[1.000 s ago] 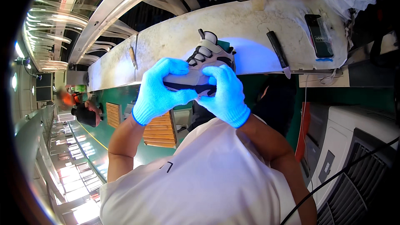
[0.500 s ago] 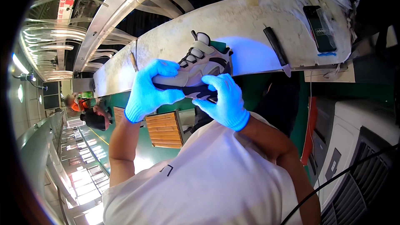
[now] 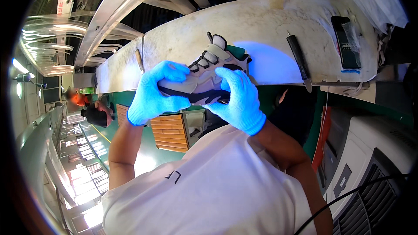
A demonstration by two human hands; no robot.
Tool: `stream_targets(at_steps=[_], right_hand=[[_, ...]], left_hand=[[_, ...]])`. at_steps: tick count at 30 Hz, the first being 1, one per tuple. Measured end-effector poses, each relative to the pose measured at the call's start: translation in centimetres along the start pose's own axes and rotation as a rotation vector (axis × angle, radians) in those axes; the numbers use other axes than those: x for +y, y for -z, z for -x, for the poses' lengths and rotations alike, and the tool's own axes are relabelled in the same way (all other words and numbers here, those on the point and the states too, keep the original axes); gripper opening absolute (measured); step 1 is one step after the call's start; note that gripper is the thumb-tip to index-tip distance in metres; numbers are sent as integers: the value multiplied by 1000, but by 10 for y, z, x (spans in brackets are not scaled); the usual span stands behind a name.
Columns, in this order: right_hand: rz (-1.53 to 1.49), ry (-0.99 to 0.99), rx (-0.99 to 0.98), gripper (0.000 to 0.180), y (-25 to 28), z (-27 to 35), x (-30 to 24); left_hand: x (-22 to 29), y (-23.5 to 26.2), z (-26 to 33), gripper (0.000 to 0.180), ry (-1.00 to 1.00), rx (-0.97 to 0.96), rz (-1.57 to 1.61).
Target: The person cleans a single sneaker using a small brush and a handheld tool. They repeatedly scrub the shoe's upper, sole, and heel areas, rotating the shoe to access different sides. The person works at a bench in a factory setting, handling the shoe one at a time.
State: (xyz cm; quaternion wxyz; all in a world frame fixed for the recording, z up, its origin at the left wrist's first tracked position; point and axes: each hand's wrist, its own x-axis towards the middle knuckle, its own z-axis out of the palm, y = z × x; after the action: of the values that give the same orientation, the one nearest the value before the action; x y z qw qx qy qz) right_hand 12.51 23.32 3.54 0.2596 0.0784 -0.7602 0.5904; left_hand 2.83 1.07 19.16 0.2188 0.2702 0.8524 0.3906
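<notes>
A grey and black sneaker is held on its side profile in front of me, toe to the left and heel to the right. My left hand, in a knitted glove lit bright blue, is closed round the toe end, with its thumb along the sole edge. In a matching glove, my right hand grips the midsole towards the heel, its fingers on the shoe's side and its thumb beneath. Part of the sole is hidden by the right hand. Something green shows inside the collar.
Behind the shoe runs a stained pale worktable. On it lie a black-handled knife, a wooden-handled tool and a dark phone-like object partly under clear film. A slatted wooden stool stands below left; a grey machine stands at right.
My right hand has shifted along the shoe's side, its fingers now higher up. The knife and phone-like object appear lower and farther right as the view has moved.
</notes>
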Motion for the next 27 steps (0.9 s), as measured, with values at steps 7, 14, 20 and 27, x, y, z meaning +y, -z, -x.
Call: stream_targets(at_steps=[7, 14, 20, 27], right_hand=[[47, -43, -53, 94, -10, -17, 4], [25, -32, -64, 96, -24, -14, 8], [11, -44, -2, 102, -16, -13, 5], [-100, -97, 157, 103, 8, 6, 7]], left_hand=[[25, 26, -33, 85, 434, -186, 95], [22, 1, -86, 88, 541, -455, -635], [40, -9, -95, 90, 521, -393, -835], [87, -13, -38, 75, -91, -135, -632]])
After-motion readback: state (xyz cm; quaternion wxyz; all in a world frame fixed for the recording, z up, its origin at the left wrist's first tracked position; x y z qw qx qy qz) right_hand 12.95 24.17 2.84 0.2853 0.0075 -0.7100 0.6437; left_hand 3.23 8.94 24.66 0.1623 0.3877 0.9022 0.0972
